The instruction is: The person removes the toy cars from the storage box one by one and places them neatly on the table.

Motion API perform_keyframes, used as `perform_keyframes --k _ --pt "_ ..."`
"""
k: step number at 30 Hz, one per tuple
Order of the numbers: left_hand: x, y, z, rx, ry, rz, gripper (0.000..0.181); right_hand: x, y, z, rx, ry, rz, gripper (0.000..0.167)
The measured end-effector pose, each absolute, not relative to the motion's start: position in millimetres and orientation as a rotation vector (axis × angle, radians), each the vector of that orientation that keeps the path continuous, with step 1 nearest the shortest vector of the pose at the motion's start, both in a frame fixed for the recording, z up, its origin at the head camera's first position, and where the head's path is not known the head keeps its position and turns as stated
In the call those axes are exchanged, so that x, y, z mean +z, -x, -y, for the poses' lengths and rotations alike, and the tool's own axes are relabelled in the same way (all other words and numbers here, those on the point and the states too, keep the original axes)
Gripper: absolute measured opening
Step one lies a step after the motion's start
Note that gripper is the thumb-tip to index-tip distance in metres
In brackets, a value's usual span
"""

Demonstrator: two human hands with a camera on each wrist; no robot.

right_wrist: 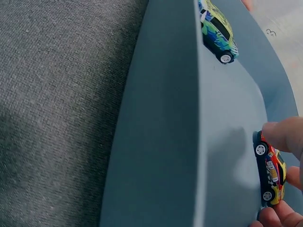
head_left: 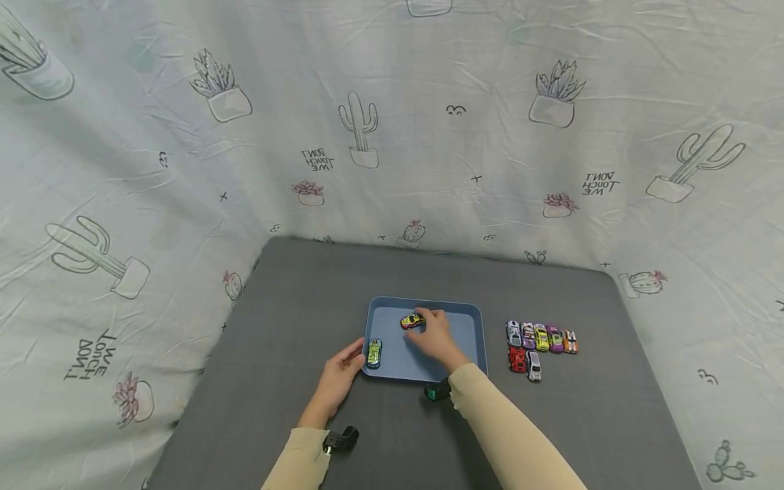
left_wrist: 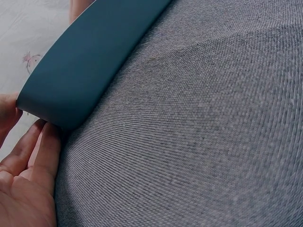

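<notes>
My right hand (head_left: 433, 335) reaches over the blue tray (head_left: 404, 376) and pinches a yellow and red toy car (head_left: 412, 320) near its far side. In the right wrist view, thumb and fingers lie at opposite ends of this car (right_wrist: 272, 172), which is at the tray floor; I cannot tell if it touches. A green and blue toy car (head_left: 374, 354) sits by the tray's left wall. My left hand (head_left: 340, 374) rests against the tray's left side near the front corner, fingers fairly straight. The left wrist view shows its fingertips touching the tray's outer wall (left_wrist: 75, 66).
Right of the tray, several toy cars (head_left: 541, 337) stand side by side in a row. A red car (head_left: 517, 359) and a white car (head_left: 534, 366) stand in front of them. A grey cloth (head_left: 294, 292) covers the table, and a patterned curtain (head_left: 429, 150) surrounds it.
</notes>
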State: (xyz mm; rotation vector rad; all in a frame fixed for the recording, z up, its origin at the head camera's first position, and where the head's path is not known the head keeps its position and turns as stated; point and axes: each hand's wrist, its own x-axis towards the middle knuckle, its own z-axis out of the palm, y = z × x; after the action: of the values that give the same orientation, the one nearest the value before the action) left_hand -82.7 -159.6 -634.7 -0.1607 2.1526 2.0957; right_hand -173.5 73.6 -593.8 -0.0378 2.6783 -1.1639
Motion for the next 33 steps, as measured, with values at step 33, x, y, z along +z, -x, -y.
perform_keyframes --k 33 --pt "-631.4 80.2 159.1 2.07 0.126 -2.169 0.046 -596.3 166.2 -78.8 -1.14 0.131 -2.721 0.024"
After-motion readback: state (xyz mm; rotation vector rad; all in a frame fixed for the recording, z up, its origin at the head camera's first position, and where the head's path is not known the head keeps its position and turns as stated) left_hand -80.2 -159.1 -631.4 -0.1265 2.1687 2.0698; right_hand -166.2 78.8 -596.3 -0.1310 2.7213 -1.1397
